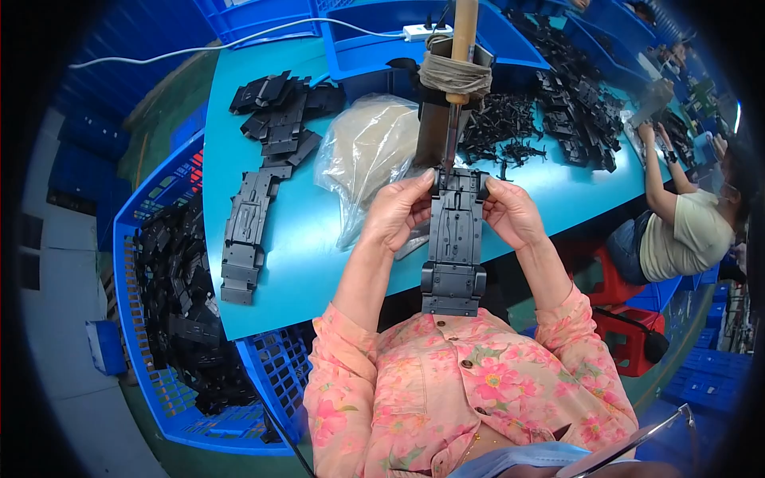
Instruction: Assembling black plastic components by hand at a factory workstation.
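Between my two hands is a long black plastic chassis plate (455, 231), its lower end toward my chest. My left hand (398, 211) pinches its far left corner, and my right hand (512, 213) grips the far right corner. Just over the far end of the plate stands an upright tool with a wooden handle (463, 36) and a thin metal shaft, like a soldering iron. It is bound with cord (454, 74) to a bracket. I cannot tell whether its tip touches the plate. Beside my left hand lies a clear plastic bag (368, 143).
Black chassis plates (245, 231) lie stacked at the table's left. Small black parts (506, 119) are heaped beyond my right hand. A blue crate (131, 319) of black parts stands left of the table (303, 271). At right, another person (677, 231) works near red stools (629, 338).
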Action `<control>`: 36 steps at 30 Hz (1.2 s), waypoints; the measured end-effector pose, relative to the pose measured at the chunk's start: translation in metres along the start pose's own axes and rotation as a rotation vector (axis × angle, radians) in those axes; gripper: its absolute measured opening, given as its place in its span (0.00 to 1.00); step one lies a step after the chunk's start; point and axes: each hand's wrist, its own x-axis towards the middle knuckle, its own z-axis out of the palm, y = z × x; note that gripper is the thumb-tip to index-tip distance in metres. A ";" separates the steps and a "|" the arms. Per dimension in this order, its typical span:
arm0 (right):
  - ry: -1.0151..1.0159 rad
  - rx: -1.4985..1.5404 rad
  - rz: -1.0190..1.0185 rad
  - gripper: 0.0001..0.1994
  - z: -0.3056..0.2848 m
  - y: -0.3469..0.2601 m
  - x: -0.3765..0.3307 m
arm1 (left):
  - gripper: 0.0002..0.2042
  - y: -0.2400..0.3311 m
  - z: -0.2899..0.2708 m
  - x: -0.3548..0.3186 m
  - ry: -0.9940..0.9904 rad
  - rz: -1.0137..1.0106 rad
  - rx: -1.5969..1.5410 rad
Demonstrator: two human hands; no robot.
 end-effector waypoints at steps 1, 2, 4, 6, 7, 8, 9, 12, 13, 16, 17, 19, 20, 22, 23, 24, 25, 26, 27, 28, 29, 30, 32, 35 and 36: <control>0.001 -0.001 -0.002 0.13 0.001 -0.001 0.000 | 0.12 0.000 0.001 0.001 -0.001 0.003 0.001; 0.024 0.000 -0.007 0.11 0.002 -0.003 -0.001 | 0.12 0.000 0.003 0.002 -0.002 0.006 0.002; 0.047 0.001 -0.012 0.10 0.003 -0.004 -0.002 | 0.12 0.002 0.006 0.001 -0.015 0.009 -0.001; 0.011 -0.001 -0.018 0.11 0.001 -0.005 -0.002 | 0.12 0.005 0.008 -0.001 -0.027 0.013 -0.005; 0.011 -0.002 -0.018 0.11 0.001 -0.005 -0.002 | 0.12 0.006 0.009 -0.002 -0.031 0.013 -0.003; 0.022 -0.007 -0.019 0.11 0.001 -0.005 -0.002 | 0.12 0.007 0.009 -0.003 -0.034 0.013 -0.002; 0.033 -0.012 -0.019 0.11 0.002 -0.005 -0.002 | 0.12 0.007 0.010 -0.003 -0.035 0.013 -0.002; 0.028 -0.020 -0.033 0.11 0.002 -0.005 -0.002 | 0.12 0.008 0.010 -0.003 -0.038 0.015 -0.009; 0.029 -0.020 -0.034 0.11 0.002 -0.005 -0.001 | 0.12 0.007 0.009 -0.002 -0.036 0.016 -0.015; 0.024 -0.014 -0.034 0.12 0.001 -0.004 -0.001 | 0.12 0.007 0.009 -0.002 -0.038 0.016 -0.024; 0.018 -0.016 -0.036 0.12 0.001 -0.004 -0.001 | 0.12 0.007 0.009 -0.002 -0.040 0.016 -0.026; 0.013 -0.018 -0.039 0.12 0.000 -0.004 -0.001 | 0.12 0.008 0.009 -0.002 -0.048 0.018 -0.022; 0.016 -0.019 -0.042 0.12 0.000 -0.003 -0.001 | 0.12 0.007 0.008 -0.002 -0.055 0.019 -0.017; 0.020 -0.020 -0.045 0.12 0.001 -0.004 -0.001 | 0.12 0.006 0.007 -0.001 -0.056 0.021 -0.018; 0.029 -0.019 -0.041 0.12 0.003 -0.004 -0.002 | 0.12 0.006 0.007 -0.001 -0.054 0.023 -0.019; 0.039 -0.018 -0.036 0.13 0.005 -0.005 -0.002 | 0.12 0.006 0.007 -0.001 -0.055 0.024 -0.019; 0.041 -0.018 -0.037 0.13 0.005 -0.004 -0.003 | 0.12 0.007 0.008 -0.002 -0.049 0.022 -0.015; 0.040 -0.015 -0.031 0.12 0.005 -0.004 -0.003 | 0.12 0.007 0.009 -0.003 -0.043 0.020 -0.012; 0.039 -0.011 -0.026 0.12 0.004 -0.004 -0.003 | 0.12 0.007 0.008 -0.003 -0.043 0.019 -0.012; 0.040 -0.011 -0.027 0.12 0.004 -0.004 -0.003 | 0.12 0.007 0.008 -0.002 -0.042 0.021 -0.011; 0.037 -0.010 -0.023 0.12 0.004 -0.004 -0.002 | 0.12 0.007 0.008 -0.002 -0.041 0.023 -0.010; 0.034 -0.008 -0.019 0.12 0.003 -0.003 -0.002 | 0.12 0.007 0.007 -0.002 -0.042 0.023 -0.010; 0.036 -0.006 -0.017 0.12 0.001 -0.003 -0.002 | 0.12 0.008 0.007 -0.003 -0.045 0.013 0.006; 0.035 0.000 -0.015 0.12 0.002 -0.003 -0.002 | 0.12 0.008 0.008 -0.004 -0.059 0.018 -0.002; 0.032 0.003 -0.015 0.12 0.003 -0.003 -0.003 | 0.12 0.008 0.008 -0.004 -0.059 0.018 -0.002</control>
